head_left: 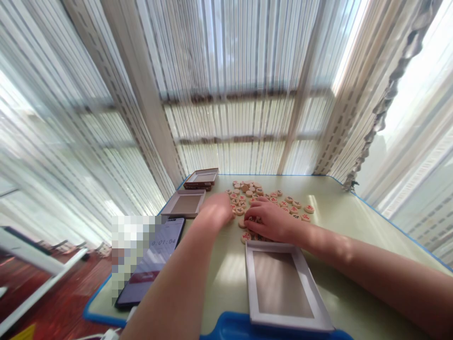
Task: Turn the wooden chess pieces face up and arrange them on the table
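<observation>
Several round wooden game pieces [272, 200] with red or black marks lie scattered on the pale green table [339, 212]. My right hand [271, 221] rests on the near side of the pile, fingers curled over a few pieces. My left hand [217, 210] lies at the pile's left edge, knuckles up, its fingers hidden from view. A shallow grey-rimmed box tray [283, 285] sits just in front of my right hand.
A second shallow tray [184, 204] lies at the left, with a brown box [201, 179] behind it. A phone [155, 262] showing a running timer lies at the table's left edge. Striped curtains hang behind the table.
</observation>
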Motion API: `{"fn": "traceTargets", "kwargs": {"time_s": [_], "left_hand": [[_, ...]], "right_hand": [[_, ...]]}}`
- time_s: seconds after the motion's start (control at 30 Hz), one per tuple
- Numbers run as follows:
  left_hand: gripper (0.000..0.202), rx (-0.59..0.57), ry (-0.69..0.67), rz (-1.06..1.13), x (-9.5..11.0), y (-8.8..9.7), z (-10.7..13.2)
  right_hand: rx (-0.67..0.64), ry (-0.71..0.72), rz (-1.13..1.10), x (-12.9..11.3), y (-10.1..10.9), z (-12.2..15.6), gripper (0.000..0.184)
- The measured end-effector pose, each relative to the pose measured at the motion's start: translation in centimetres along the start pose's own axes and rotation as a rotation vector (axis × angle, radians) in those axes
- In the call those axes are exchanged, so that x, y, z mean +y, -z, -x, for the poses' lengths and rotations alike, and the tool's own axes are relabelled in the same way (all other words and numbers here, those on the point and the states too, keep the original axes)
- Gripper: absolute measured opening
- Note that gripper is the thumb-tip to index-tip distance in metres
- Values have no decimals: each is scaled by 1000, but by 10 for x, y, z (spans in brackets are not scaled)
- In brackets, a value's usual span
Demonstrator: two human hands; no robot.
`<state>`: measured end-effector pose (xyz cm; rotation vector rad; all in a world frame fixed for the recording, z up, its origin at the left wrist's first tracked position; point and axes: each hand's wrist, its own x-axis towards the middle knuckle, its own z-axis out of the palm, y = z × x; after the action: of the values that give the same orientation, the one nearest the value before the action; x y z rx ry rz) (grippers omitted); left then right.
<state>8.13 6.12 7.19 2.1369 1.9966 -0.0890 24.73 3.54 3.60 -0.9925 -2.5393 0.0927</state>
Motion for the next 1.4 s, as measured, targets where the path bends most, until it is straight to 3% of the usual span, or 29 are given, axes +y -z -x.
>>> {"fn": "traceTargets", "kwargs": {"time_s": [0.1, 0.2, 0.63, 0.9, 1.2, 1.4], "left_hand": [[23, 40, -2, -19, 1, 0, 1], [20, -9, -17, -47, 2, 2, 4], [25, 9, 58, 17, 5, 5, 10], [25, 160, 7, -22, 15, -3, 2], [25, 261, 6, -20, 14, -11, -3], [26, 475, -16, -8, 10, -25, -21]], "right_hand": [[5, -26, 2, 1, -2, 1, 23], [-3, -27, 2, 2, -2, 2, 23], [-10, -39, -23, -1, 1, 2, 24], [-43, -115, 24, 4, -6, -5, 16], [-5, -154, -1, 6, -4, -8, 29], [100, -262, 59, 16, -1, -8, 25]]}}
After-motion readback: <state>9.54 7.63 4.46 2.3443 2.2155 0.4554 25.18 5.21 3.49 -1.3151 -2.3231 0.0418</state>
